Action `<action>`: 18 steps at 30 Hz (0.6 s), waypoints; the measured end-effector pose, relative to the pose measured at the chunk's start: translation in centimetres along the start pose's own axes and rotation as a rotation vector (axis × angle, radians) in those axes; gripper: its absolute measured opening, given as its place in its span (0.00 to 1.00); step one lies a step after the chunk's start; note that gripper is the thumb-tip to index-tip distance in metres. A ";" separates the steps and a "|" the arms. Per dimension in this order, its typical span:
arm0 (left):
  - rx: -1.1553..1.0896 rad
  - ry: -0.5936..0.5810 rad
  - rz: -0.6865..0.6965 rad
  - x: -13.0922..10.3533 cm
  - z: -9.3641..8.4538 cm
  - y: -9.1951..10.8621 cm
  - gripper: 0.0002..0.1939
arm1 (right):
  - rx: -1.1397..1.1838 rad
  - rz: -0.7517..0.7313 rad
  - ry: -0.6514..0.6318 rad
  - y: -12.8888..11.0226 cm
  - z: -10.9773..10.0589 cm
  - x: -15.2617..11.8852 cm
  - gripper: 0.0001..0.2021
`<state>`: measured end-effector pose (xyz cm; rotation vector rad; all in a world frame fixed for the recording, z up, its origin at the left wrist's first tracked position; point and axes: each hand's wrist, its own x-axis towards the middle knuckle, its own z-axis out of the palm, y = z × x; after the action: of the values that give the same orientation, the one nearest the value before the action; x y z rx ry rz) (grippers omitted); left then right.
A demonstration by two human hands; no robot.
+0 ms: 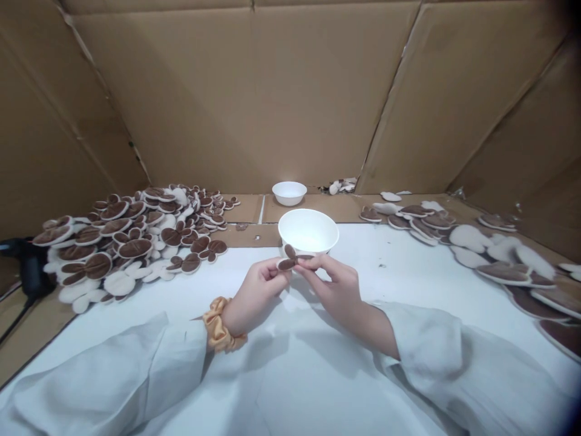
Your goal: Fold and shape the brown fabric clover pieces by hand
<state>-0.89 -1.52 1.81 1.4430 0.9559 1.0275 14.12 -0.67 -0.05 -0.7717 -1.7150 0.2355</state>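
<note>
Between my two hands is a small brown plush patch [287, 264] with a pale edge, shaped like a rabbit head with ears. Fingers and thumb of my left hand [261, 290] pinch its left side. My right hand [338, 290] grips the right side, its thumb and index finger covering part of the patch. Just behind the fingers stands a large white bowl [308, 227], and the patch overlaps its near rim in view. An orange scrunchie [221, 325] circles my left wrist.
Brown and white rabbit-shaped patches form a heap [136, 242] at left. Larger patches [503, 272] lie along the right side. A smaller white bowl [289, 192] stands farther back, near white scraps [342, 185]. A black glue gun [28, 269] sits far left. Cardboard walls [245, 97] enclose the white table.
</note>
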 end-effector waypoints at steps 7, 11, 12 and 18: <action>-0.048 0.170 -0.166 -0.9 1.4 -0.5 0.06 | -0.019 0.149 -0.043 0.2 0.1 0.4 0.04; 0.178 0.183 -0.023 -1.1 1.0 0.1 0.04 | -0.012 0.185 -0.118 0.5 -0.3 0.6 0.05; 0.237 0.196 0.016 -1.1 0.8 0.3 0.04 | -0.010 0.189 -0.128 0.5 -0.4 0.6 0.05; 0.682 0.251 0.407 -0.2 -0.8 0.6 0.06 | 0.005 0.106 -0.190 0.9 -0.3 0.3 0.04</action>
<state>-1.68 -1.57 2.39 2.1721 1.3039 1.2642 14.73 0.10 -0.19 -0.8605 -1.8521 0.3963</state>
